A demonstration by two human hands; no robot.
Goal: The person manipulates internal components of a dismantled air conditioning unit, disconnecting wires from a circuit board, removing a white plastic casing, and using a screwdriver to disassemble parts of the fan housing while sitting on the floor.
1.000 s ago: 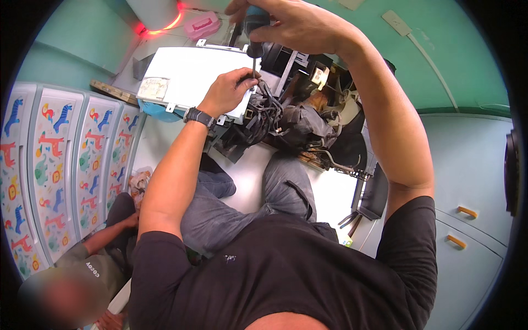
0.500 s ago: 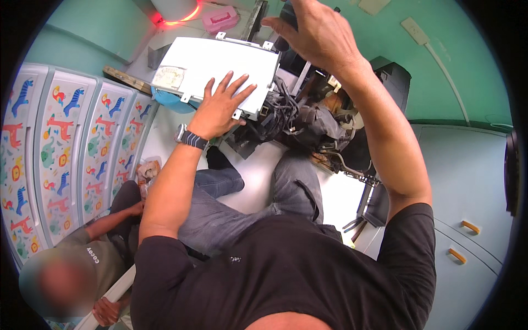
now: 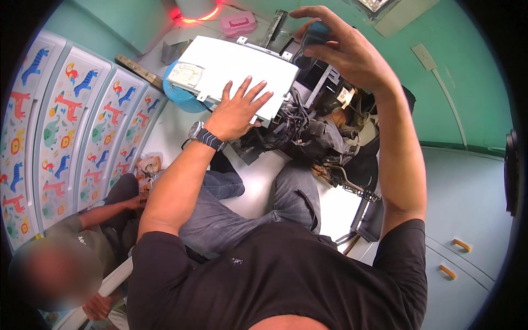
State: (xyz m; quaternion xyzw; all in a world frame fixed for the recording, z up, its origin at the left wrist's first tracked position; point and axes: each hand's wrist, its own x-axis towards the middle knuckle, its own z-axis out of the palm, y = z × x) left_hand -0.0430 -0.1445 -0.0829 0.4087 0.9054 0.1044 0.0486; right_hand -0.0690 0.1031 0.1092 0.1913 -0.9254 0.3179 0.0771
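A flat white metal box point(image 3: 242, 60) with small mounting tabs lies at the upper middle, tilted a little. My left hand point(image 3: 234, 113) rests on its near edge with the fingers spread over the top face. To the right of the box, my right hand point(image 3: 349, 49) is raised, fingers curled about a dark tool with a rounded blue end point(image 3: 314, 41). The palm partly hides that tool, so its kind cannot be made out. A bundle of black cables point(image 3: 289, 121) sits beside the box, below my right hand.
A heap of dark bags and parts point(image 3: 330, 135) lies right of the cables. Patterned plastic drawers point(image 3: 71, 126) line the left side. A person point(image 3: 107, 247) sits at lower left, holding a pale bar point(image 3: 118, 275). A blue basin point(image 3: 184, 99) and pink case point(image 3: 239, 23) are near the box.
The view has shifted, so the box and surroundings appear lower and farther right. My right hand has turned, showing its fingers around the tool. My left hand stays on the box.
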